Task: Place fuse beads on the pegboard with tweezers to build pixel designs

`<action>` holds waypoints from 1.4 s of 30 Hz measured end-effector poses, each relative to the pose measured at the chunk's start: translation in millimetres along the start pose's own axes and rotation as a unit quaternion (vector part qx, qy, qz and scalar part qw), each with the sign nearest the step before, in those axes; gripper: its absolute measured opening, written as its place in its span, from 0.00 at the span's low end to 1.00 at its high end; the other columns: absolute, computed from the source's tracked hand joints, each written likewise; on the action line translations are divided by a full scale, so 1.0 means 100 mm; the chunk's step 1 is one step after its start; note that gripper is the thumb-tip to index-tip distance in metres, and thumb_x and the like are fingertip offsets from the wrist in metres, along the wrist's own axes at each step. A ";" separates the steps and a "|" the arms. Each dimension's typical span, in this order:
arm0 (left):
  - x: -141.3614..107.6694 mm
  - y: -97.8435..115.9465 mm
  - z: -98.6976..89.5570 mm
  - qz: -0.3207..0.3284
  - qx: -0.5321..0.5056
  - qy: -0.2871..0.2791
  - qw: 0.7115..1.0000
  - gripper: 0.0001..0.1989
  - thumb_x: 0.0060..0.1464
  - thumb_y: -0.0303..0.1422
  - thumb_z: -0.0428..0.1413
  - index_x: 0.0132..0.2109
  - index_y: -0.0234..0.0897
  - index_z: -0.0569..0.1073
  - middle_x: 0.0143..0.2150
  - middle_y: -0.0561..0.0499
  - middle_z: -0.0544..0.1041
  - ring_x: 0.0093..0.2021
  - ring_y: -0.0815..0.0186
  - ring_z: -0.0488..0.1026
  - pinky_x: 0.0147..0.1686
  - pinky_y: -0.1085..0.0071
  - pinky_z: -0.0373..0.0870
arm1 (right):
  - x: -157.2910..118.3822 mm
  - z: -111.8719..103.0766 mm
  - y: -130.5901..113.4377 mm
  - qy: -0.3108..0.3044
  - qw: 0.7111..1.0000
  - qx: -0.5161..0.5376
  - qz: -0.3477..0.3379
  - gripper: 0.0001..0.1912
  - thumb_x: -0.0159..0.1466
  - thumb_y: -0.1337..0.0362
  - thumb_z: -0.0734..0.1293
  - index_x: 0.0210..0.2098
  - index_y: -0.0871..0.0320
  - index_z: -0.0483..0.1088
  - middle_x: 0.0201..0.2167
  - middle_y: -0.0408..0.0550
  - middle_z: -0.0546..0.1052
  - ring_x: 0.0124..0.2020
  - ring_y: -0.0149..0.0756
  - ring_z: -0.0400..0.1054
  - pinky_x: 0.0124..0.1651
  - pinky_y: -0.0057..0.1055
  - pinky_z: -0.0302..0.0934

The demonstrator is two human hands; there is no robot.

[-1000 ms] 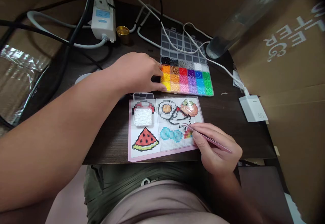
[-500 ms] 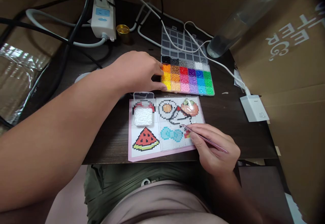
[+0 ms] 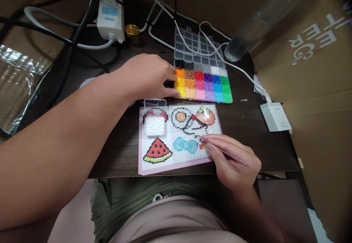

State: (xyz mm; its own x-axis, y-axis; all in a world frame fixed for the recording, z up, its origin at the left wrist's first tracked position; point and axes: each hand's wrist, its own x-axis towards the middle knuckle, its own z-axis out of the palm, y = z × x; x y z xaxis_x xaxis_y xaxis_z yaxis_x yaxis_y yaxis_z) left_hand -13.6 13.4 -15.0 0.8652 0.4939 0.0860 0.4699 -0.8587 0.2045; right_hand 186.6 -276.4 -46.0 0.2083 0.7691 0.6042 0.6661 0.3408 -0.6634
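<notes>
My left hand point(image 3: 150, 76) holds the left edge of a bead box point(image 3: 203, 99), thumb at its near corner and fingers higher up that side. The box's compartments hold small beads sorted by colour. Pink tweezers point(image 3: 227, 151) are pinched in my right hand point(image 3: 238, 162). Their tip is over a clear pegboard point(image 3: 185, 158), beside a few black beads point(image 3: 195, 136); I cannot tell whether a bead is between the tips. Black beads and a little red form a partial outline point(image 3: 195, 127) on the board. Beneath it lies a pattern sheet point(image 3: 148, 167) with pixel pictures, including a watermelon slice.
A small open case of white beads point(image 3: 154, 126) stands on the sheet. White cables cross the bead box's raised lid point(image 3: 187, 41). Around the desk are a power strip point(image 3: 111, 17), gold cup point(image 3: 132, 31), clear bottle point(image 3: 247, 33), white charger point(image 3: 275, 116) and cardboard wall point(image 3: 316, 89).
Hardly anything differs. Both hands keep their places, the left at the bead box and the right with the tweezers over the pegboard; the view has shifted very slightly.
</notes>
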 end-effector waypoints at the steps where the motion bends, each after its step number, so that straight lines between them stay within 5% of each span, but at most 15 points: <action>1: 0.01 0.03 -0.02 -0.019 0.021 -0.009 1.000 0.29 0.78 0.61 0.56 0.64 0.53 0.92 0.70 0.51 0.92 0.70 0.49 0.86 0.71 0.49 0.81 | 0.00 0.00 0.00 0.002 1.000 0.000 0.002 0.16 0.71 0.80 0.79 0.46 0.53 0.95 0.41 0.49 0.97 0.38 0.47 0.96 0.43 0.34 0.94; 19: 0.04 0.01 0.05 -0.034 0.051 0.010 0.998 0.33 0.73 0.65 0.53 0.63 0.56 0.93 0.68 0.55 0.92 0.72 0.46 0.89 0.67 0.51 0.84 | -0.01 0.01 0.00 0.000 1.000 0.006 0.006 0.18 0.71 0.81 0.79 0.47 0.53 0.95 0.42 0.50 0.97 0.40 0.47 0.96 0.46 0.33 0.93; 26: 0.03 0.07 -0.01 -0.051 0.055 -0.017 0.997 0.32 0.73 0.61 0.57 0.68 0.54 0.92 0.78 0.52 0.88 0.76 0.42 0.86 0.69 0.49 0.84 | 0.00 0.01 -0.01 0.009 1.000 0.013 0.011 0.18 0.71 0.81 0.78 0.47 0.53 0.95 0.42 0.49 0.97 0.39 0.46 0.96 0.47 0.33 0.94; 36: 0.01 0.01 0.03 -0.034 0.040 0.013 0.999 0.29 0.75 0.63 0.56 0.64 0.59 0.93 0.72 0.58 0.91 0.72 0.48 0.88 0.69 0.53 0.84 | 0.03 0.01 -0.01 -0.003 1.000 -0.007 0.019 0.17 0.72 0.80 0.78 0.46 0.53 0.95 0.42 0.49 0.97 0.40 0.47 0.97 0.47 0.34 0.94; 42: 0.02 0.04 -0.01 -0.050 0.036 -0.010 0.998 0.29 0.74 0.61 0.58 0.67 0.58 0.92 0.78 0.55 0.88 0.76 0.47 0.86 0.72 0.52 0.82 | 0.03 0.02 -0.01 -0.005 1.000 -0.008 0.021 0.15 0.73 0.79 0.78 0.45 0.53 0.95 0.42 0.50 0.97 0.39 0.46 0.96 0.47 0.32 0.93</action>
State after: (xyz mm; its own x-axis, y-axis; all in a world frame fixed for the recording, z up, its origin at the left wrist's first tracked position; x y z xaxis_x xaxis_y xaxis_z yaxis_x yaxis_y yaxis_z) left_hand -10.0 10.6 -13.4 0.8162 0.5757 0.0490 0.5650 -0.8131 0.1401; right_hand 185.5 -273.3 -44.6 0.2289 0.7880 0.5715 0.6680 0.3000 -0.6810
